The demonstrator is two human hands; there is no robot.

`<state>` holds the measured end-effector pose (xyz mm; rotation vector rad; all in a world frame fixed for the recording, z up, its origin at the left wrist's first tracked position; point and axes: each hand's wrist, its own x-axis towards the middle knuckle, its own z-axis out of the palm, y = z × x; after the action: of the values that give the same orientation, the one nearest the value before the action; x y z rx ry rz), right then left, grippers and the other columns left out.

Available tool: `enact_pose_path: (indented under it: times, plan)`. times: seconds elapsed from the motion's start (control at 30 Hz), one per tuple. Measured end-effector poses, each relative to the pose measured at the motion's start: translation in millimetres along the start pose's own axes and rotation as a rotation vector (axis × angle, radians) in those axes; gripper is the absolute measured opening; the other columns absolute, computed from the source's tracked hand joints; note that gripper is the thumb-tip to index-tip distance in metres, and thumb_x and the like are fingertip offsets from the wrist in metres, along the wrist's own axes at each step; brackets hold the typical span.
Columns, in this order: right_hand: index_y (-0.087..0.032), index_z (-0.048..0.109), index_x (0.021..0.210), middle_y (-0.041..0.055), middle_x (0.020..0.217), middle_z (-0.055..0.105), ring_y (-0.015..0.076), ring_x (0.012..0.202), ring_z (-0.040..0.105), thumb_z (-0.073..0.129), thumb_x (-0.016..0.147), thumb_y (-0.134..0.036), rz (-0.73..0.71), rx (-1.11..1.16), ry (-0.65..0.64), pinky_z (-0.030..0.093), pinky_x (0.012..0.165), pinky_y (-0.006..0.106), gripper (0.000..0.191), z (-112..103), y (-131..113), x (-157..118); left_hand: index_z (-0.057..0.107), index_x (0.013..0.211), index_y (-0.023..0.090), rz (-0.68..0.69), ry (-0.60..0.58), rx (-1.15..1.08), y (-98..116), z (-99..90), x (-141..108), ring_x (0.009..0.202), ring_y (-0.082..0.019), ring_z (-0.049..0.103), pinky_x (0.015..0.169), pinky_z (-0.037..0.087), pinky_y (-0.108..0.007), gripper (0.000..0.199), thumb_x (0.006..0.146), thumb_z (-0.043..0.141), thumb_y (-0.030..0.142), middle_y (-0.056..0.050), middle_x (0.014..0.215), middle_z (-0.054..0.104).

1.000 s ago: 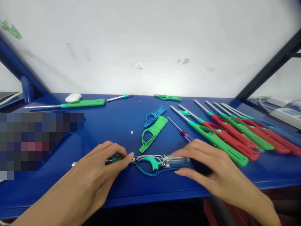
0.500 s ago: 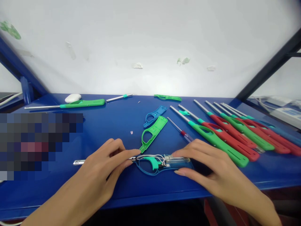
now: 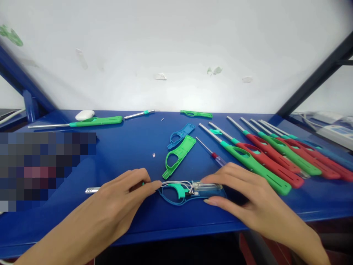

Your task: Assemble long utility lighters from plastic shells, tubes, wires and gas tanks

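Note:
An opened blue utility lighter (image 3: 190, 199) lies flat on the blue table, its inside facing up. White wires (image 3: 178, 182), a turquoise trigger (image 3: 181, 191) and a clear fuel tank (image 3: 205, 186) sit in the shell. My left hand (image 3: 124, 195) pinches the lighter's neck, hiding most of the joint. Beyond that hand the slotted tip of the metal tube (image 3: 92, 190) sticks out. My right hand (image 3: 245, 187) holds the handle end between thumb and fingers, the fingertips on the tank. A green half shell (image 3: 182, 154) lies just behind the lighter.
Behind it are a blue half shell (image 3: 182, 135) and another green half shell (image 3: 197, 114). A screwdriver (image 3: 214, 155) lies near several assembled lighters (image 3: 256, 165) on the right. At the back left are a green lighter (image 3: 99, 121), white case (image 3: 85, 115) and loose tube (image 3: 139, 115).
My left fingers have shifted and now press over the top of the lighter's neck, covering the black part seen there before. The right hand keeps its hold.

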<state>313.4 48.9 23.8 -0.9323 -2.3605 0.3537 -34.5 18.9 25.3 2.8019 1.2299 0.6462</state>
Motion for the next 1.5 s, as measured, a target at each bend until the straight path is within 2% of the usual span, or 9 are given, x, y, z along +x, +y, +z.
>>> enact_pose_path:
  times: [0.13, 0.27, 0.33, 0.6, 0.73, 0.9, 1.13, 1.3, 1.5]
  plan:
    - [-0.033, 0.076, 0.125, -0.0016, 0.108, 0.08, 0.0192, 0.097, 0.076, 0.077, 0.108, -0.035, -0.002, 0.001, 0.006, 0.06, 0.105, 0.033, 0.018, 0, 0, 1, 0.067, 0.154, 0.034, 0.007, -0.031, 0.044, -4, -1.4, -2, 0.093, -0.015, 0.075, 0.078, 0.06, -0.021, 0.063, 0.103, 0.047, 0.002, -0.002, 0.118, 0.076]
    - [-0.033, 0.075, 0.126, -0.003, 0.109, 0.08, 0.0178, 0.098, 0.076, 0.078, 0.108, -0.034, 0.001, 0.005, 0.003, 0.059, 0.104, 0.03, 0.019, 0, 0, 2, 0.067, 0.149, 0.035, 0.076, 0.014, -0.003, -5, -1.6, 4, 0.103, -0.014, 0.073, 0.106, 0.058, -0.027, 0.065, 0.101, 0.047, -0.004, 0.002, 0.116, 0.075]
    - [-0.033, 0.075, 0.125, -0.0031, 0.108, 0.08, 0.0178, 0.098, 0.076, 0.078, 0.108, -0.034, 0.003, 0.005, -0.002, 0.059, 0.103, 0.03, 0.018, 0, 0, 2, 0.066, 0.147, 0.034, 0.12, 0.038, -0.024, -4, -3.8, 8, 0.11, -0.013, 0.073, 0.114, 0.054, -0.027, 0.065, 0.1, 0.047, -0.006, 0.004, 0.119, 0.077]
    - [-0.032, 0.076, 0.125, -0.0041, 0.109, 0.08, 0.0168, 0.099, 0.075, 0.079, 0.107, -0.034, -0.005, -0.004, 0.008, 0.057, 0.104, 0.027, 0.018, 0, -1, 0, 0.071, 0.129, 0.029, 0.208, 0.129, 0.087, -2, -8.5, 18, 0.092, -0.011, 0.082, 0.088, 0.06, -0.019, 0.037, 0.112, 0.045, 0.008, 0.006, 0.113, 0.084]
    - [-0.031, 0.077, 0.125, -0.0025, 0.107, 0.08, 0.0183, 0.098, 0.075, 0.076, 0.109, -0.037, -0.019, -0.01, 0.015, 0.057, 0.105, 0.029, 0.018, 0, 0, 0, 0.069, 0.13, 0.028, 0.228, 0.13, 0.153, -4, -6.2, 17, 0.093, -0.011, 0.083, 0.084, 0.059, -0.02, 0.035, 0.118, 0.04, 0.013, 0.006, 0.115, 0.085]
    - [-0.031, 0.077, 0.125, -0.0024, 0.108, 0.08, 0.0181, 0.099, 0.075, 0.076, 0.109, -0.037, -0.015, -0.01, 0.008, 0.057, 0.103, 0.028, 0.017, 0, 0, 1, 0.068, 0.134, 0.031, 0.222, 0.106, 0.204, -4, -8.4, 14, 0.092, -0.011, 0.084, 0.073, 0.057, -0.022, 0.041, 0.116, 0.037, 0.011, 0.007, 0.118, 0.084]
    - [-0.032, 0.075, 0.126, -0.0052, 0.109, 0.08, 0.0165, 0.099, 0.074, 0.077, 0.109, -0.036, -0.011, -0.012, -0.001, 0.053, 0.11, 0.028, 0.018, 1, 1, 0, 0.067, 0.129, 0.027, 0.252, 0.132, 0.223, -3, -8.0, 17, 0.091, -0.009, 0.084, 0.083, 0.058, -0.018, 0.037, 0.117, 0.035, 0.012, 0.005, 0.114, 0.084]
    - [-0.033, 0.074, 0.127, -0.0043, 0.11, 0.08, 0.0175, 0.1, 0.074, 0.077, 0.109, -0.038, -0.01, -0.009, 0.003, 0.055, 0.106, 0.029, 0.019, 1, 2, 0, 0.065, 0.135, 0.029, 0.187, 0.13, 0.243, -4, -0.9, 7, 0.1, -0.011, 0.083, 0.093, 0.058, -0.02, 0.039, 0.119, 0.031, 0.017, 0.003, 0.12, 0.083]
    - [-0.037, 0.076, 0.136, -0.0009, 0.119, 0.078, 0.0189, 0.108, 0.075, 0.068, 0.114, -0.037, -0.03, -0.021, -0.058, 0.057, 0.104, 0.033, 0.023, 0, 2, 1, 0.064, 0.139, 0.03, 0.179, 0.14, 0.204, -6, 4.8, -3, 0.105, -0.01, 0.082, 0.096, 0.056, -0.02, 0.04, 0.12, 0.031, 0.018, 0.005, 0.123, 0.083]
